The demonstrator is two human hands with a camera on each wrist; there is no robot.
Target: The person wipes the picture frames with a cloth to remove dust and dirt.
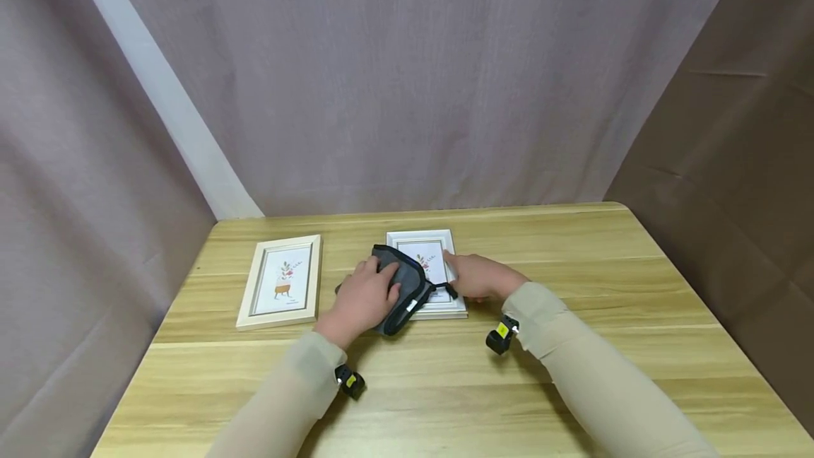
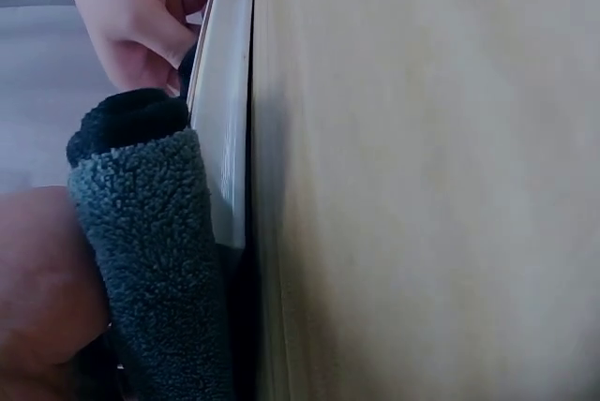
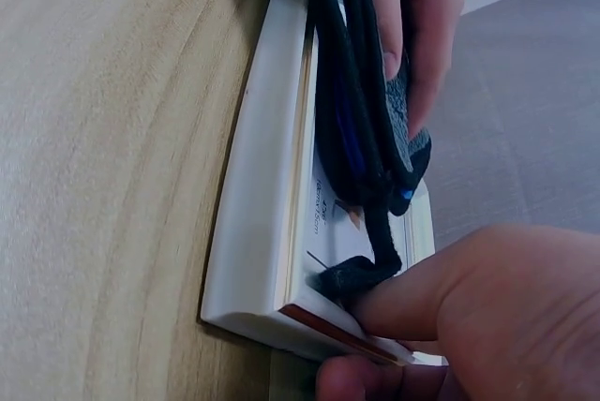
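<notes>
My left hand (image 1: pixel 364 297) holds a folded grey cloth (image 1: pixel 405 287) with black trim, its fingers spread over the top. The cloth lies across the left part of a white picture frame (image 1: pixel 445 312), which rests flat on the table, picture side up. A black strap (image 3: pixel 380 237) trails from the cloth across the print towards the right. In the left wrist view the cloth's thick fluffy fold (image 2: pixel 150 223) sticks out past the frame. My right hand (image 1: pixel 482 277) grips the frame's right edge, thumb on top and fingers curled at its side.
A second picture frame (image 1: pixel 313 268), cream coloured with a similar plant print, lies flat to the left. Both stand on a wooden table (image 1: pixel 540 246). A grey curtain (image 1: pixel 445 90) hangs behind the table, and a brown one (image 1: pixel 750 126) borders the right.
</notes>
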